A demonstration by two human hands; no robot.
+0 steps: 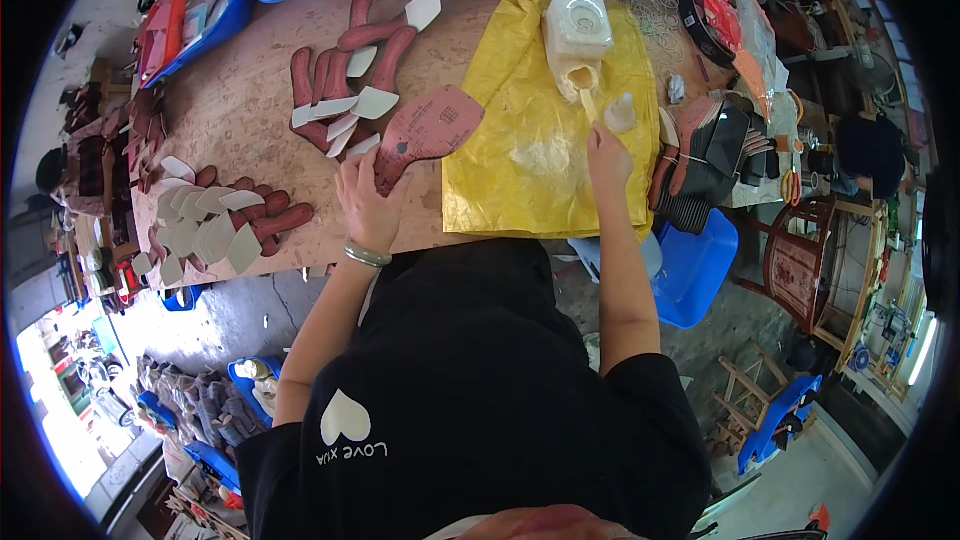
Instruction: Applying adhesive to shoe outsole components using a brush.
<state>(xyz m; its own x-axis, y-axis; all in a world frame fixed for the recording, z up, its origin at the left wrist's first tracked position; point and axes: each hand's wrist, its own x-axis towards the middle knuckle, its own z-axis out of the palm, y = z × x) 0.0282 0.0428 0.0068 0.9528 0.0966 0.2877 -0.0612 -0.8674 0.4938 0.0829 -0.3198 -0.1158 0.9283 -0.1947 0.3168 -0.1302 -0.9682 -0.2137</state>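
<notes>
Piled red insoles (pixel 272 224) with white pieces (pixel 244 249) look done; the held insole (pixel 435 127), showing none, seems unfinished. It is dull red with dark print, pinched at one end by the left grip (pixel 372 205) over the counter (pixel 235 60). The right grip (pixel 609 160) clasps a pale stick (pixel 589 105) at the white container's (pixel 580 30) mouth.

Place: looks like a shoe workshop | Evidence: wooden desk (pixel 250 120), piled red insoles (pixel 284 221), black soles (pixel 684 211), white pot (pixel 580 37), blue tub (pixel 695 275)
</notes>
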